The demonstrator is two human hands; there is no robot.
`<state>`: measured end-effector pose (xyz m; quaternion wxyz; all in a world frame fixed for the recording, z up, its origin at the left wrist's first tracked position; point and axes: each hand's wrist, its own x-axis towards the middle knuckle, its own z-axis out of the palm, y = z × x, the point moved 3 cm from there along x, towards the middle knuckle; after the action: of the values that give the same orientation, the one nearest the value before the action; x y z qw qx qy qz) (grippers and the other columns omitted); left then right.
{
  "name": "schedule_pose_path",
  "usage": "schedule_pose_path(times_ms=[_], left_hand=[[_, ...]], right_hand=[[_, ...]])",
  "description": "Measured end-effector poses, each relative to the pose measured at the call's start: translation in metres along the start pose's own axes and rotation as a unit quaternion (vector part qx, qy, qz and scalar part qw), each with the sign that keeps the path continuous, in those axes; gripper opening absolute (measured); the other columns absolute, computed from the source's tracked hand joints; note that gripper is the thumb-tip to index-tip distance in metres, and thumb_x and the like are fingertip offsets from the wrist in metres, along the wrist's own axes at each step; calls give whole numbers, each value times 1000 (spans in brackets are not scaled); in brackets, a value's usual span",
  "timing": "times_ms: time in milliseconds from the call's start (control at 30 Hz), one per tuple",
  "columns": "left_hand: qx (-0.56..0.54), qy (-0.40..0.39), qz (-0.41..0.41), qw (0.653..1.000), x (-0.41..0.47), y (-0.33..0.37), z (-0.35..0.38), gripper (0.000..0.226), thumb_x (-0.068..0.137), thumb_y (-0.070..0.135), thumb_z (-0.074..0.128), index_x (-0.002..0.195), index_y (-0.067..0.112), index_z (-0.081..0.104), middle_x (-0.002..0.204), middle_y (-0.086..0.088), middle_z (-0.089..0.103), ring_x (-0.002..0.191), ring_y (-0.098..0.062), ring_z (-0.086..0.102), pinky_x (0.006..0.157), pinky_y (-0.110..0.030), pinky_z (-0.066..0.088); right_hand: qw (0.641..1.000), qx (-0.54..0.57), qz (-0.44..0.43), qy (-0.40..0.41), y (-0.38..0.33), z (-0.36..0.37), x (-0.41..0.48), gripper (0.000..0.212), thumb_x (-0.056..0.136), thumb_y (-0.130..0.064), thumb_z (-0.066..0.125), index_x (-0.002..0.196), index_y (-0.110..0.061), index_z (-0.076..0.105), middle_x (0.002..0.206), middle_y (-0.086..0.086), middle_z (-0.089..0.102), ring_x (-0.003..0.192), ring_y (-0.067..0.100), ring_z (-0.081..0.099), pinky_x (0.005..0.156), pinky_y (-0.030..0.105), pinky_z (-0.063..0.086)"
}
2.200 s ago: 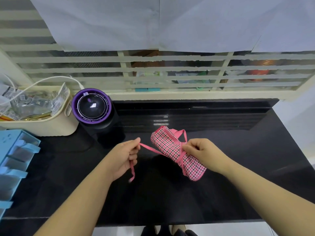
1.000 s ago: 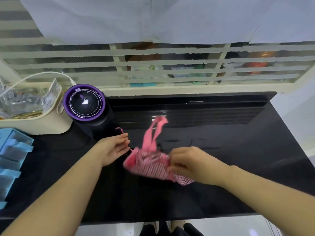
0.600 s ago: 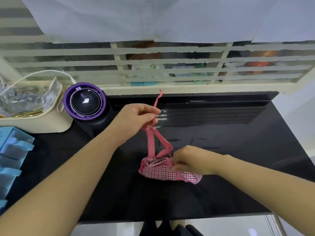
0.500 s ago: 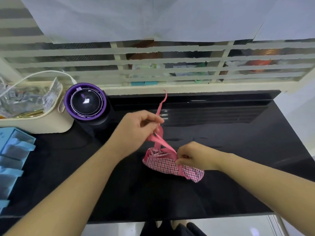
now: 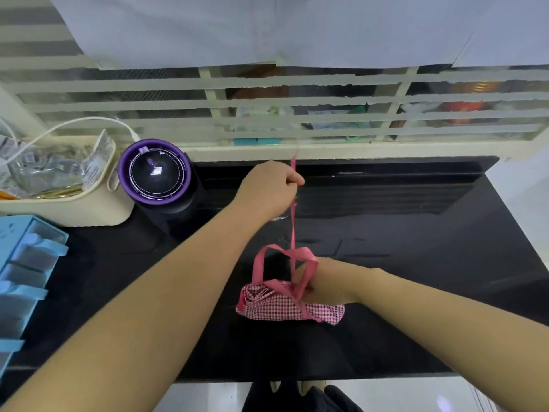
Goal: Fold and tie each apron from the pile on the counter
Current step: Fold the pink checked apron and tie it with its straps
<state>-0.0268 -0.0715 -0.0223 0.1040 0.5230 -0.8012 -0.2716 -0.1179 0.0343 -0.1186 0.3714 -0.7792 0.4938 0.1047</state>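
A rolled pink checked apron (image 5: 276,306) lies on the black counter (image 5: 416,263), a little right of centre. My right hand (image 5: 323,282) presses on its top, with a loop of the pink strap (image 5: 292,230) draped over the knuckles. My left hand (image 5: 269,188) is farther back and pinches that same strap, holding it taut and nearly straight away from the roll. The strap's free end sticks out beyond my left fist. My right fingertips are hidden behind the roll and the strap loop.
A purple-rimmed round black appliance (image 5: 156,175) stands at the back left. Beside it is a cream tub (image 5: 89,209) of plastic packets, and a light blue drawer unit (image 5: 23,263) sits at the left edge. A cream window grille (image 5: 297,105) runs behind the counter.
My left hand has pulled the strap farther back and drawn it taut. The roll has turned level, and the strap loop now lies over my right hand.
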Motion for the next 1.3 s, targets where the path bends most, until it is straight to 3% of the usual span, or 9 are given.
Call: schedule_pose_path(times_ms=[200,400,633,767,900,1033,1100,1200,1300], left_hand=[[-65,-89,-8,994,5,18,33,44,95,22,53,136,9,50,137,-6,53,122,-19,52,101,-23,34],[-178,-9,103,979,-45,49,43,18,92,16,57,109,18,66,95,5,63,75,-1,55,72,-7,43],[-391,1,-72,918,-86,-19,39,17,92,7,56,91,19,68,81,1,71,70,-15,66,74,-30,56],[-322,-70,-99,939,-104,-42,31,21,95,9,52,92,23,67,67,8,64,58,-4,58,67,-19,52],[-93,-219,-111,965,-111,-30,33,20,96,35,51,115,30,58,93,9,66,76,-7,59,72,-26,53],[275,-296,-41,914,-101,-24,41,28,91,41,60,90,13,61,75,2,51,69,-16,52,65,-32,47],[358,-289,9,888,-93,-18,42,22,96,30,53,103,11,64,70,2,45,67,-17,49,63,-32,43],[305,-264,114,908,-82,3,42,31,100,38,41,110,18,63,95,2,50,87,-18,51,76,-36,46],[98,-263,122,952,-77,15,56,35,98,38,44,83,14,63,110,2,48,97,-13,49,90,-34,42]], right_hand=[[998,-39,10,-41,-14,-3,6,38,99,-33,44,66,-17,50,68,-5,48,59,10,44,55,21,35],[999,-5,20,-40,-5,-6,-1,30,97,-31,48,79,-7,53,71,0,43,57,10,31,57,25,30],[999,-10,36,-11,24,3,-20,38,94,-32,54,63,-12,43,64,3,43,55,15,34,55,29,31],[998,-30,55,-4,38,2,-22,42,93,-28,55,56,-17,38,62,2,44,54,14,34,56,29,33],[990,-133,50,3,37,-2,-13,38,92,-28,49,57,-17,41,60,-2,43,72,22,47,65,36,40],[972,-231,33,-2,27,-7,-6,35,99,-36,39,79,-16,59,74,-2,49,84,20,40,79,33,38],[969,-243,33,-18,26,-6,-3,36,100,-37,38,91,-15,65,85,0,57,92,21,43,88,35,39],[969,-246,17,-6,23,-6,2,32,99,-33,40,102,-13,64,105,2,63,106,22,48,93,35,39],[983,-181,-17,38,17,-12,3,29,99,-25,40,120,-14,58,124,1,55,115,19,47,101,26,30]])
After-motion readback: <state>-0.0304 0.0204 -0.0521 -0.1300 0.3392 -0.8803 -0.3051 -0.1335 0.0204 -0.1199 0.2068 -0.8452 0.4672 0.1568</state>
